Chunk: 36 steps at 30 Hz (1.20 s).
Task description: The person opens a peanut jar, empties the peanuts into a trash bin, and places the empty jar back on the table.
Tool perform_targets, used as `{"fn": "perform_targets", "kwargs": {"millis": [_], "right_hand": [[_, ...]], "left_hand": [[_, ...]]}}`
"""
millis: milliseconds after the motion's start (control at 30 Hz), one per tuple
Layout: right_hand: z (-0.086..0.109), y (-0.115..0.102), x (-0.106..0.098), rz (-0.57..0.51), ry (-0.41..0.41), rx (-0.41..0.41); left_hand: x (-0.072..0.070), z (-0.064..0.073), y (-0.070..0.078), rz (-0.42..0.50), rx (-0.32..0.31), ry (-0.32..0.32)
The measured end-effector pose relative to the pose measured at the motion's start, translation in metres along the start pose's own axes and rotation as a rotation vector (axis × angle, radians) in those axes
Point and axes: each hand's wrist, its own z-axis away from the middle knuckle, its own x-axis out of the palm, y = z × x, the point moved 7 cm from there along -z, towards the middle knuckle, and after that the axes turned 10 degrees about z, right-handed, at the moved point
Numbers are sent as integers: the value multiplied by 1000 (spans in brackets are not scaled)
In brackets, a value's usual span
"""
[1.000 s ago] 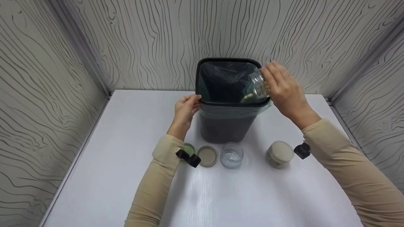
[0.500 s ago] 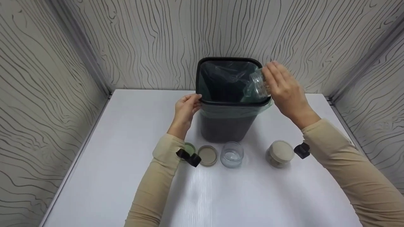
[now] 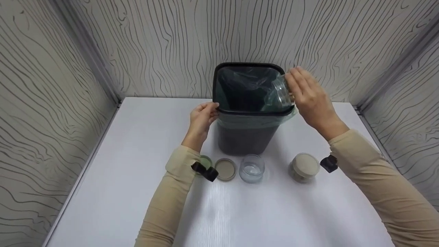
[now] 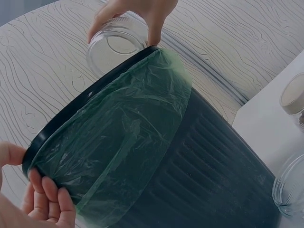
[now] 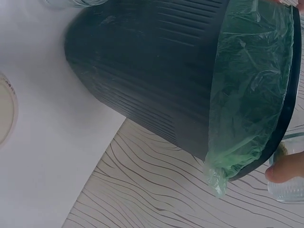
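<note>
My left hand [image 3: 201,120] pinches the near left corner of a dark bin [image 3: 243,139], thumb over its black rim. A thin green bag [image 3: 253,121] lines the bin and folds down outside the rim. On the right side my right hand [image 3: 310,97] grips a clear jar [image 3: 282,92] tipped sideways, its mouth over the bin's opening. The left wrist view shows the jar [image 4: 111,50] looking mostly see-through. A small greenish-brown bit [image 5: 281,151] shows in it in the right wrist view. The bottom of the bin is too dark to make out.
In front of the bin stand an uncovered clear jar [image 3: 252,170] and, farther right, a jar with a beige lid [image 3: 304,167]. A loose beige lid [image 3: 225,169] lies beside a green lid [image 3: 205,161], partly hidden by the left wrist camera. Patterned walls enclose the white table [image 3: 130,171].
A second ago yellowish pieces were dropping from the jar's mouth into the bin; now none are seen falling. Less shows inside the jar. Both hands have hardly moved.
</note>
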Motion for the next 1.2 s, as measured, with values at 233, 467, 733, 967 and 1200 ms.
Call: {"fn": "perform_targets", "kwargs": {"millis": [233,467,733,967,1200], "right_hand": [[-1,-4,-1,26,7,-72],[0,-6,1,52,-21,-125],[-1,-8,1,61,-24,-187],[-4,-7,-1,52,-21,-195],[-4,-14,3,153,-76,-311]], "left_hand": [[0,1,0,1,-5,-1],[-1,0,0,17,1,-8],[-1,0,0,10,-4,4],[-1,1,1,14,3,2],[-1,1,0,9,9,-6]]}}
